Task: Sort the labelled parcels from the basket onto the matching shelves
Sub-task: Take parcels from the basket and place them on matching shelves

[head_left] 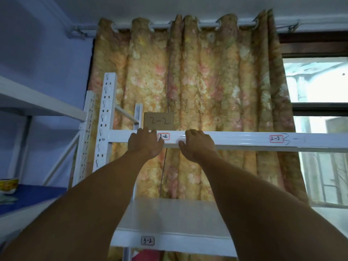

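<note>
Forearms: both bare, reaching up and forward from the bottom corners of the view to the upper shelf.
Parcel (159, 121): brown cardboard box, "2-2" handwritten on its front. It stands upright on the upper shelf, near the left end, directly above the matching tag.
Left hand (145, 143): lies against the front beam (235, 139), holding nothing. Its fingers are fairly straight, with the tips at the parcel's lower left edge and the thumb beside the tag.
Right hand (197, 143): just right of the parcel and apart from it. Its fingers bend over the beam's top edge, tips hidden, and the thumb lies on the beam's face. I cannot tell whether it grips the beam.
Tag 2-2 (163, 136): red-bordered, on the beam between the 2 hands.
Tag 2-3 (276, 138): red-bordered, farther right on the same beam.
Tag 3-2 (147, 241): dark-bordered, on the front edge of the lower shelf (175, 217).
Curtain (207, 81): yellow floral, hanging behind the rack.
Window (318, 87): bright, at right.
Side rack: a blue shelf (32, 194) at left carries a yellow bowl (8, 185); its print is unreadable.
</note>
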The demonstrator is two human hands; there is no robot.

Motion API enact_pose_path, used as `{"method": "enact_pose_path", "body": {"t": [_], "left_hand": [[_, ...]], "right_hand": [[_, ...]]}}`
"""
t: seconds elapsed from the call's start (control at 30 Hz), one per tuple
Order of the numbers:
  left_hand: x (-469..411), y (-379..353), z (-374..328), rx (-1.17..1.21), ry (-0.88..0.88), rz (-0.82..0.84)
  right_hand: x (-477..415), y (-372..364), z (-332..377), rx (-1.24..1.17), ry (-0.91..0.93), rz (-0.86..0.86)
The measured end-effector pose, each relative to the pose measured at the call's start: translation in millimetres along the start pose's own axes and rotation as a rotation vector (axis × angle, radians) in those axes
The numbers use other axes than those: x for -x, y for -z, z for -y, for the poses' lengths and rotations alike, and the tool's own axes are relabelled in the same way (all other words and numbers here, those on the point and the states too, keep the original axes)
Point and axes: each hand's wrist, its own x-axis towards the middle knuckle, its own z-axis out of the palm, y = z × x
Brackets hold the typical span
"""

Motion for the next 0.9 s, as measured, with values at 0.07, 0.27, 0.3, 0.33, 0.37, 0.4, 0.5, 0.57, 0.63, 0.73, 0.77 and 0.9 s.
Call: {"method": "enact_pose_path", "body": {"t": [0.07,0.27,0.3,0.33,0.37,0.4,0.5,0.57,0.63,0.73,0.77,0.9], "left_hand": [[30.6,6.8,-17.2,-0.025,-0.017,0.027],[125.2,37.2,-84.9,-0.006,-0.018,0.216],[140.9,43.8,-96.1,-0.013,-0.038,0.236],[156.1,51.3,-106.0,-0.017,-0.053,0.259],[170.6,57.0,-114.7,-0.023,-0.063,0.283],[181.9,60.7,-120.7,-0.037,-0.077,0.302],[213.2,75.2,-136.4,-0.055,-0.094,0.381],[230.5,84.0,-143.8,-0.038,-0.085,0.401],[247.1,95.2,-150.5,-0.015,-0.09,0.416],[270.3,111.3,-158.2,-0.002,-0.11,0.441],[278.7,116.7,-159.6,-0.007,-0.12,0.448],[317.1,133.5,-160.5,-0.017,-0.159,0.499]], "right_hand": [[31.7,9.0,-10.4,0.027,-0.012,0.049],[132.9,35.5,-53.9,0.047,-0.03,0.251],[148.9,40.1,-61.1,0.049,-0.038,0.269],[163.6,45.5,-67.8,0.053,-0.051,0.289],[177.8,51.9,-73.5,0.057,-0.065,0.31],[188.9,57.9,-77.2,0.058,-0.078,0.33],[221.8,86.3,-85.7,0.05,-0.098,0.353],[241.0,102.2,-86.0,0.055,-0.101,0.355],[261.5,115.4,-86.6,0.066,-0.109,0.369],[292.5,129.5,-86.9,0.052,-0.144,0.395],[304.4,134.4,-86.1,0.057,-0.152,0.401],[352.1,153.0,-76.8,0.078,-0.176,0.452]]}}
